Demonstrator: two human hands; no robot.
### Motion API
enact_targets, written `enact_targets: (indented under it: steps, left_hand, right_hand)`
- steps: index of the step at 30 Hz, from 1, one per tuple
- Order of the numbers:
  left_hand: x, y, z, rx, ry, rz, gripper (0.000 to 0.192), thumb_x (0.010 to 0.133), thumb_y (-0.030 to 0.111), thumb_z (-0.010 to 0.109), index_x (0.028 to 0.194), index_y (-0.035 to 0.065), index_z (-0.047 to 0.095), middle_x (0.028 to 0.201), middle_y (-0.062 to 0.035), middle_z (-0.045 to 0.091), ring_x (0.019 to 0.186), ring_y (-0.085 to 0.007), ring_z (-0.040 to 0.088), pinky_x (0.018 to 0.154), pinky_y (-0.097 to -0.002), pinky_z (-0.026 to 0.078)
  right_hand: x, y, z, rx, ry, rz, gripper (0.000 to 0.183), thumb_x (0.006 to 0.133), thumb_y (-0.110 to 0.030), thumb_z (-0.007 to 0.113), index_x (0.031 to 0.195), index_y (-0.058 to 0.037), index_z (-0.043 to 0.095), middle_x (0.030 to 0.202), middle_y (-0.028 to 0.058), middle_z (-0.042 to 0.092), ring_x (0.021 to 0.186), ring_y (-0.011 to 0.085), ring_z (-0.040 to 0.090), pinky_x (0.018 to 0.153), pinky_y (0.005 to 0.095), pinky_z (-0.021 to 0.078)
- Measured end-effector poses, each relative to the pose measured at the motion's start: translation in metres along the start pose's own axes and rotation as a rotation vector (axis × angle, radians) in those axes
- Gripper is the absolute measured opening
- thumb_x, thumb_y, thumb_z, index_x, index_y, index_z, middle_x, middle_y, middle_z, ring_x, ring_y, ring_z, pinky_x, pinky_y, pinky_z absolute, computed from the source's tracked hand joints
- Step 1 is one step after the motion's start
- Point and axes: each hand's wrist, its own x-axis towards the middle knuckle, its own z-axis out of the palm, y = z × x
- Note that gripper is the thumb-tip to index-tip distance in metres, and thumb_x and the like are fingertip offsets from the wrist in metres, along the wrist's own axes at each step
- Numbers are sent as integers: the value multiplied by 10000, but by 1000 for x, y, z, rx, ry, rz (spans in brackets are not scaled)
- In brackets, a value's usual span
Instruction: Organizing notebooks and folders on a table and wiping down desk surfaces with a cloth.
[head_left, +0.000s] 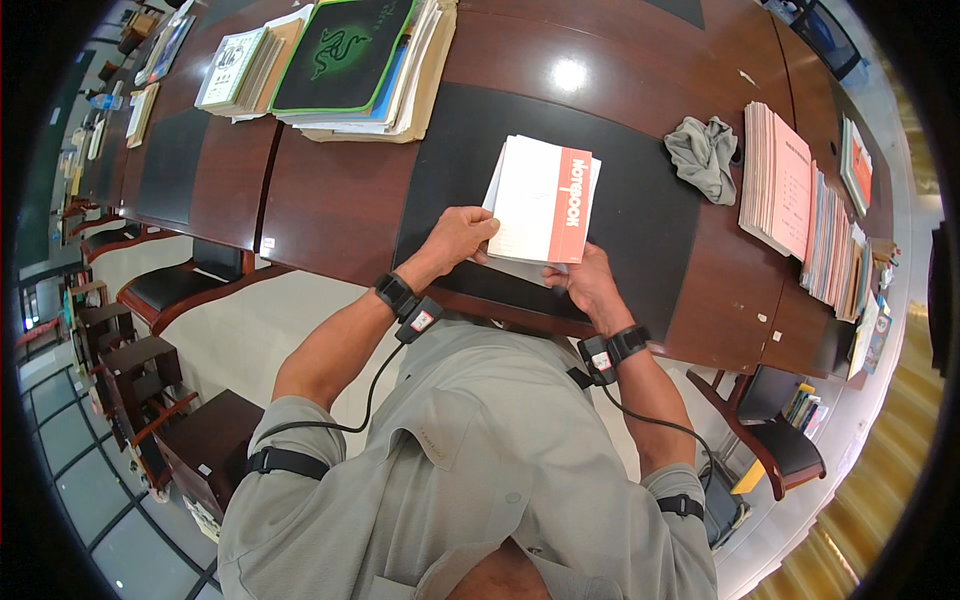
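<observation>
A small stack of notebooks (529, 202), the top one white with a red band and printed lettering, is held over the black desk pad (637, 225) in front of me. My left hand (459, 238) grips its lower left edge, thumb on the cover and fingers underneath. At the lower right corner my right hand (589, 279) holds the stack, its fingers partly hidden beneath. The notebooks lie slightly askew, with white edges showing on both sides. Whether the stack touches the pad, I cannot tell.
A crumpled grey cloth (703, 159) lies right of the pad, beside piled pink-covered booklets (776, 180). At the upper left, a black mouse pad with a green rim (341, 56) tops a paper pile, next to stacked notebooks (236, 67). Chairs (187, 281) stand along the wooden table's near edge (330, 255).
</observation>
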Motion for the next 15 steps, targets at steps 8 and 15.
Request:
enact_targets:
  steps: [8,15]
  left_hand:
    - [0,-1,-1,3,-11,21,316,972,202,603,1091,-85,659,819,-60,644,648,-98,581,539,-241,531]
    - [2,0,0,16,5,29,302,963,191,609,1073,-85,665,830,-58,645,664,-93,593,552,-229,552]
  right_hand:
    - [0,-1,4,-61,43,7,189,967,-126,632,1068,26,585,872,130,677,637,205,665,497,292,579]
    - [0,-4,6,-35,93,-11,174,975,-97,604,1082,38,579,868,139,678,646,205,670,493,292,579]
